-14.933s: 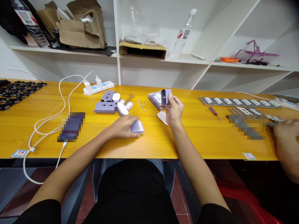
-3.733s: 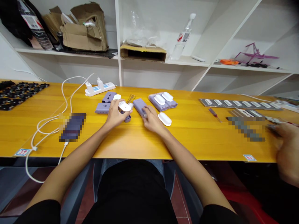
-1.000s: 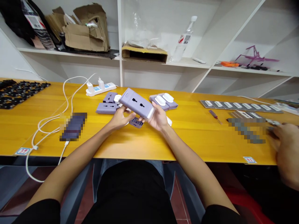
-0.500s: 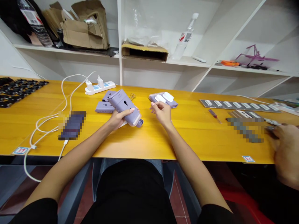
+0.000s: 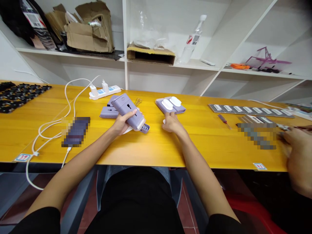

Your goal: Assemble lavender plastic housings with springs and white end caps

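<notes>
My left hand (image 5: 122, 124) is wrapped round a lavender plastic housing (image 5: 128, 112) with a dark T-shaped slot, held tilted above the table. A small lavender part (image 5: 145, 128) with an oval opening shows just beyond its lower end. My right hand (image 5: 172, 123) is low over the table, its fingers curled together and pointing down; a small white spot shows at the fingertips, too small to name. Just behind that hand lie lavender housings (image 5: 183, 110) topped with white oval pieces (image 5: 175, 101). More lavender housings (image 5: 107, 112) lie behind my left hand, beside a thin coiled spring (image 5: 138, 101).
A phone (image 5: 76, 131) on a white cable (image 5: 39, 130) lies left, before a power strip (image 5: 106, 92). A screwdriver (image 5: 223, 121) and a strip of white parts (image 5: 251, 110) lie right. Another person's hand (image 5: 298, 143) works at the right edge. Shelves (image 5: 151, 78) stand behind.
My right hand has moved down and slightly right, turning its fingers toward the table and uncovering the white oval pieces. The left hand has shifted slightly, still holding the lavender housing.
</notes>
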`<action>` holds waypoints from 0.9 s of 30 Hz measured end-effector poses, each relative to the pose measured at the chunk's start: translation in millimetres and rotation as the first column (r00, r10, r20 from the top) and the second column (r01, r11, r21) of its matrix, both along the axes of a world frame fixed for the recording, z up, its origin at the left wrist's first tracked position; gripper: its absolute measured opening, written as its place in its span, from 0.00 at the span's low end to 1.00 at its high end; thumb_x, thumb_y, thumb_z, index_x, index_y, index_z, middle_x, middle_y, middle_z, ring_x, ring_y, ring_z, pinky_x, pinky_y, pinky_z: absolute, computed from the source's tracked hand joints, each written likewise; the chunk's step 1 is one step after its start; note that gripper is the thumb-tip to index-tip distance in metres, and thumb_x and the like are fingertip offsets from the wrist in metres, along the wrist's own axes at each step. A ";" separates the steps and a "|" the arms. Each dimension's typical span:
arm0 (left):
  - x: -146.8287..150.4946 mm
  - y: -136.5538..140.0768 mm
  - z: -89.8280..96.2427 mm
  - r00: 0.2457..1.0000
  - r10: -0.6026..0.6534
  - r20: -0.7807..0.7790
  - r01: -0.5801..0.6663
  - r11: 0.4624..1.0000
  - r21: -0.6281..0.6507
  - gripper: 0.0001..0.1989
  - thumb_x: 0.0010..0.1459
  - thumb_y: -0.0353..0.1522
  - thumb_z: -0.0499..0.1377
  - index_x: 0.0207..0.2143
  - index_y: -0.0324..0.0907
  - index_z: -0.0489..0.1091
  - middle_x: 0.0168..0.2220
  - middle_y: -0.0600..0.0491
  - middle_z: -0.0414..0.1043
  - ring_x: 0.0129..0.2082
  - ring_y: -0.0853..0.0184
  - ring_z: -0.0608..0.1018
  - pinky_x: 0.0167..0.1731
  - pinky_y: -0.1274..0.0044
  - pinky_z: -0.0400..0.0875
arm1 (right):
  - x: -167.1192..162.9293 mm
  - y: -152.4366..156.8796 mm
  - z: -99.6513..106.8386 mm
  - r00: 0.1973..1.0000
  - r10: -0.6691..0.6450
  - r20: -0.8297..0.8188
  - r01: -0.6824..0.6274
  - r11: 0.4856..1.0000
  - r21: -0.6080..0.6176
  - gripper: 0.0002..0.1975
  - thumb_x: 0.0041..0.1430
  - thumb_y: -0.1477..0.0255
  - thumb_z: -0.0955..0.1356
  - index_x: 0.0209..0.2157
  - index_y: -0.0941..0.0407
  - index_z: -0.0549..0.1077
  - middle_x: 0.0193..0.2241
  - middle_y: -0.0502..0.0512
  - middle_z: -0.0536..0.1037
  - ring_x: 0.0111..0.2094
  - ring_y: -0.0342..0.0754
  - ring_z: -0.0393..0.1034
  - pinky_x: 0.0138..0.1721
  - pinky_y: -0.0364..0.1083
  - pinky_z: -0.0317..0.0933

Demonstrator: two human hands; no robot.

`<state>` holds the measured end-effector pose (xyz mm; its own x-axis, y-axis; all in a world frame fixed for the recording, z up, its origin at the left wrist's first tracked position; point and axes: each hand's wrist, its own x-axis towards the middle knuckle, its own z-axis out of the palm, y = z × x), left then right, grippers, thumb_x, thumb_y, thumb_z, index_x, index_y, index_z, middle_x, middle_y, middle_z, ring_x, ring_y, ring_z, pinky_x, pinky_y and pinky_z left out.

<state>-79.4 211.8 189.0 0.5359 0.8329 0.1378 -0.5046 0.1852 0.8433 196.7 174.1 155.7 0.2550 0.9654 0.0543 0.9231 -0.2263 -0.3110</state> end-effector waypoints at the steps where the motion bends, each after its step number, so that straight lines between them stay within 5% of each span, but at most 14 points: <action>1: 0.1 0.4 -0.8 1.000 -0.007 -0.002 0.007 1.000 0.007 0.20 0.56 0.39 0.73 0.47 0.44 0.72 0.45 0.48 0.81 0.49 0.54 0.84 0.56 0.54 0.80 | -0.7 0.8 -1.6 1.000 0.030 -0.005 -0.030 0.999 0.018 0.32 0.50 0.76 0.72 0.58 0.60 0.71 0.58 0.75 0.70 0.61 0.75 0.67 0.60 0.66 0.67; 10: 0.5 1.5 -3.4 1.000 0.001 0.000 -0.001 1.000 0.016 0.22 0.57 0.38 0.73 0.50 0.44 0.71 0.44 0.48 0.81 0.49 0.55 0.84 0.56 0.54 0.80 | -4.6 11.1 2.0 0.909 0.052 -0.414 0.052 0.971 0.235 0.24 0.57 0.71 0.73 0.56 0.61 0.77 0.49 0.69 0.83 0.52 0.66 0.78 0.58 0.63 0.69; 12: 0.4 1.1 -3.4 1.000 0.006 -0.004 -0.006 1.000 0.023 0.22 0.57 0.38 0.73 0.50 0.44 0.71 0.44 0.49 0.81 0.48 0.55 0.84 0.57 0.53 0.79 | -6.7 13.1 2.5 0.795 0.118 -0.595 0.067 0.958 0.279 0.21 0.55 0.72 0.74 0.51 0.60 0.79 0.48 0.66 0.84 0.50 0.62 0.79 0.57 0.61 0.70; 15: 0.2 0.4 -3.6 1.000 -0.002 -0.017 0.002 1.000 0.025 0.24 0.57 0.39 0.74 0.51 0.43 0.71 0.44 0.48 0.81 0.47 0.55 0.85 0.56 0.54 0.79 | -13.7 11.7 5.9 0.524 0.226 -0.821 0.067 0.950 0.305 0.19 0.52 0.71 0.75 0.47 0.58 0.82 0.44 0.60 0.86 0.46 0.57 0.80 0.54 0.58 0.73; 20: 0.1 -1.9 -2.4 0.999 -0.002 -0.033 0.002 1.000 0.002 0.27 0.53 0.39 0.76 0.50 0.39 0.72 0.44 0.45 0.82 0.46 0.53 0.85 0.56 0.55 0.79 | -27.4 1.7 18.8 0.149 0.298 -0.943 0.039 0.951 0.307 0.18 0.48 0.70 0.79 0.43 0.58 0.83 0.35 0.55 0.84 0.35 0.51 0.78 0.38 0.52 0.77; 23: 0.0 -2.3 -2.0 0.999 -0.021 -0.030 0.021 1.000 -0.003 0.27 0.53 0.39 0.76 0.50 0.39 0.72 0.44 0.44 0.83 0.47 0.51 0.86 0.56 0.53 0.78 | -32.3 -4.9 26.6 0.012 0.331 -0.944 -0.060 0.942 0.329 0.20 0.52 0.69 0.78 0.47 0.58 0.81 0.33 0.55 0.82 0.33 0.53 0.79 0.27 0.51 0.78; 27: -1.0 -0.2 -2.8 0.999 -0.025 -0.033 0.024 1.000 -0.019 0.27 0.55 0.41 0.75 0.51 0.40 0.72 0.45 0.44 0.83 0.51 0.50 0.85 0.59 0.55 0.77 | -36.8 -11.7 33.6 -0.075 0.347 -0.935 -0.164 0.920 0.355 0.27 0.58 0.71 0.74 0.60 0.54 0.75 0.40 0.58 0.82 0.37 0.57 0.82 0.19 0.48 0.75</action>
<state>-80.5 211.6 186.2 0.5600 0.8219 0.1043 -0.4716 0.2127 0.8558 159.8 162.4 189.3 -0.1245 0.9868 0.1036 -0.3382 0.0559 -0.9394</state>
